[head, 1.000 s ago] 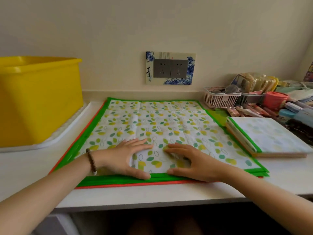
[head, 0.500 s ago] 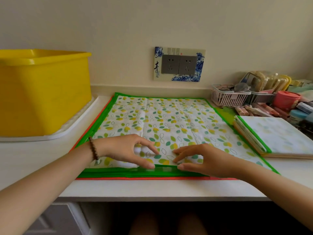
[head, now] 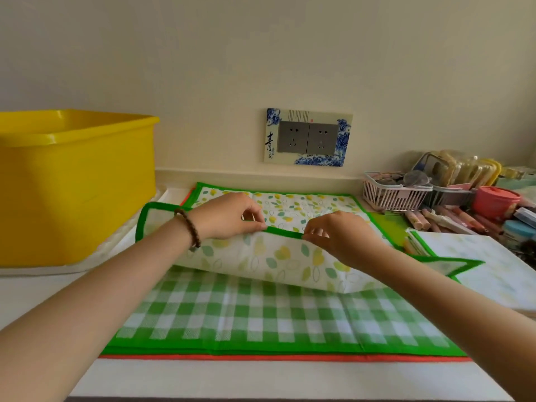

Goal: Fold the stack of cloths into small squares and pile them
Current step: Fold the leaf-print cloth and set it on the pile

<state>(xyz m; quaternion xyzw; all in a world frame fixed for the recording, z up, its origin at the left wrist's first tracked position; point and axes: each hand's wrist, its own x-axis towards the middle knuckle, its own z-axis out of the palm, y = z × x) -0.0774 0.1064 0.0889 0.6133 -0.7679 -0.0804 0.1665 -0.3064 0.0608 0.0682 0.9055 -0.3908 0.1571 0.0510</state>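
One table point(head: 261, 378): white, carrying everything, with a bare strip along its near edge.
Yellow tub point(head: 75, 184): at the table's left edge towards the back, standing on a white tray.
Stack of cloths point(head: 203, 348): flat in the middle of the table, running from near the front edge to the back edge. A green check cloth point(head: 261, 320) lies exposed on top, and an orange hem shows beneath it at the front.
Leaf-print cloth point(head: 269, 262): the top of the stack. Its near hem is lifted and carried towards the back edge while its far half lies flat. Its left corner stands up and its right corner sags towards the folded pile.
Folded pile point(head: 493, 265): at the table's right edge, just beside the stack, made of finished squares.
Left hand point(head: 229, 216): pinches the lifted green hem; there is a beaded bracelet on the wrist.
Right hand point(head: 342, 236): pinches the same hem, near the left hand.
Step in hand: probably the first fold of this cloth, halving it front to back.
Next move: lay the held hem on the far hem, with both drooping corners pulled square so the edges match. Then press the crease flat before folding again.
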